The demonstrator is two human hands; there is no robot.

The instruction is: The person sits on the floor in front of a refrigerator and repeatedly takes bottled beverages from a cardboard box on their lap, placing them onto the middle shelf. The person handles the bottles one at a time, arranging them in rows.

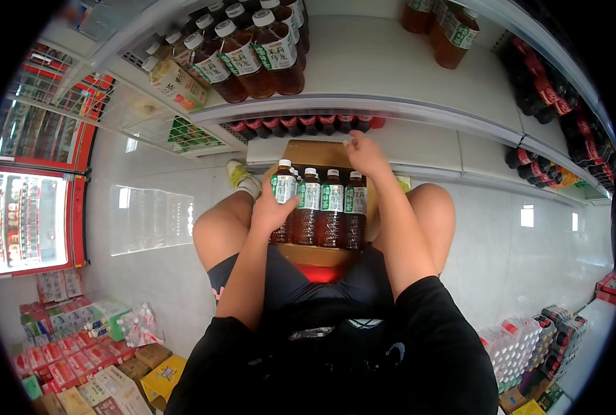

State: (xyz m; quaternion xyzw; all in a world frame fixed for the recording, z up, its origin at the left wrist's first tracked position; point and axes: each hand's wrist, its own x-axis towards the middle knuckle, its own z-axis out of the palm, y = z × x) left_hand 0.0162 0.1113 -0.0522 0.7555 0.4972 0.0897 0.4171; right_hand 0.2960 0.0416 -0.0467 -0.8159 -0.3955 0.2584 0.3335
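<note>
An open cardboard box point(318, 152) stands between my knees and holds several bottles of brown tea point(332, 207) with white caps and green-and-white labels. My left hand point(273, 211) is wrapped around the leftmost tea bottle point(284, 188), which rises a little above its neighbours. My right hand point(368, 154) is raised over the box's far right corner, close to the shelf edge. Its fingers are partly bent and apart, and I see nothing held in it. Part of the box's inside is hidden by the bottles and my hands.
Matching bottles point(238, 57) stand grouped on the upper shelf point(360, 67), others point(456, 39) farther right. Cola bottles point(308, 124) line the lower shelf, with cola packs point(546, 98) to the right. A lit drinks cooler point(25, 223) is at left; stacked cartons point(74, 358) lie behind left.
</note>
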